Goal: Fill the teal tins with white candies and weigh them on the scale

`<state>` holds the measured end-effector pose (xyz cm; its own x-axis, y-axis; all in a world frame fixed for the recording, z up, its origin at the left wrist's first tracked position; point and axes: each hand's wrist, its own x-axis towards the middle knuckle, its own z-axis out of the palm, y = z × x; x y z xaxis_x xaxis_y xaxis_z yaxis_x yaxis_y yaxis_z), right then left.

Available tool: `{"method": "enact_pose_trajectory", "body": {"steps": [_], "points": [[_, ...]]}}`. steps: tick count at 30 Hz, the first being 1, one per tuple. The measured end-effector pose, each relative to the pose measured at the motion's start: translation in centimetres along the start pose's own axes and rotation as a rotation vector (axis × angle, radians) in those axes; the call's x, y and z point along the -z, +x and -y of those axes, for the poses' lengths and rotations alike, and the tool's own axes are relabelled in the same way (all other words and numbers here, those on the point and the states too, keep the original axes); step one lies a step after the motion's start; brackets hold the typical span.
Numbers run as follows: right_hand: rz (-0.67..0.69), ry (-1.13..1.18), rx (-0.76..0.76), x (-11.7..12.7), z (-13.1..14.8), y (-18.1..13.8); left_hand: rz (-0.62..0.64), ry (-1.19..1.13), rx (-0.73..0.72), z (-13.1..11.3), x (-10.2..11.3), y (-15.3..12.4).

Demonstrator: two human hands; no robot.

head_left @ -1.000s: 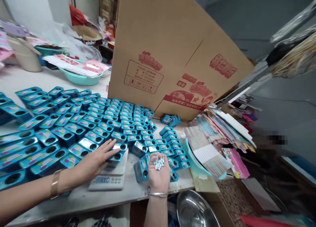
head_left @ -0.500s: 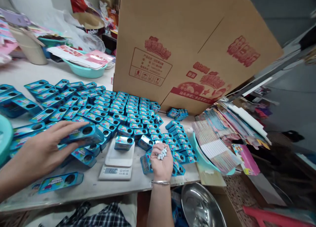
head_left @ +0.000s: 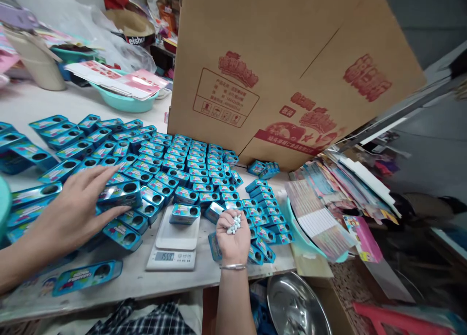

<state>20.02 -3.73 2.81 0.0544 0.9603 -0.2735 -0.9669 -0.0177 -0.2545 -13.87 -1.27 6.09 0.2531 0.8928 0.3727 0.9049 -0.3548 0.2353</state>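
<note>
Several blue tins with round holes in their tops cover the white table. My left hand grips one blue tin among them, thumb under it and fingers over it. My right hand is cupped palm up near the table's front edge and holds a heap of small white candies. Between my hands stands a small white scale with one blue tin on its pan. Another tin lies on its side by the front edge.
A big cardboard box stands behind the tins. Stacks of printed cards lie to the right over a teal tray. A steel bowl sits below the table edge. A teal basin with cards and clutter is at the back left.
My left hand left the tin on the scale, moved left and took hold of another tin among the rows. My right hand stayed cupped with the candies.
</note>
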Motion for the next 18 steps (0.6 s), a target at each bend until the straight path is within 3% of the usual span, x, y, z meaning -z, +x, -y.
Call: {"method": "enact_pose_trajectory", "body": {"steps": [2, 4, 8, 12, 18], "points": [[-0.007, -0.034, 0.002, -0.1, -0.5, 0.5, -0.103, -0.065, -0.030, -1.8, 0.2, -0.2], [-0.054, -0.043, -0.002, -0.2, -1.1, 0.9, -0.102, -0.159, -0.083, -3.5, -0.2, -0.3], [-0.190, -0.031, -0.009, -0.4, -2.4, 1.3, 0.129, -0.248, -0.223, -6.1, -2.8, 0.9], [-0.281, -0.043, 0.014, -0.6, -3.1, 1.1, 0.298, -0.189, -0.270, -7.7, -6.3, 3.2], [-0.366, 0.053, 0.041, 0.0, -3.1, 0.8, 0.418, -0.127, -0.287, -8.1, -10.0, 4.1]]}}
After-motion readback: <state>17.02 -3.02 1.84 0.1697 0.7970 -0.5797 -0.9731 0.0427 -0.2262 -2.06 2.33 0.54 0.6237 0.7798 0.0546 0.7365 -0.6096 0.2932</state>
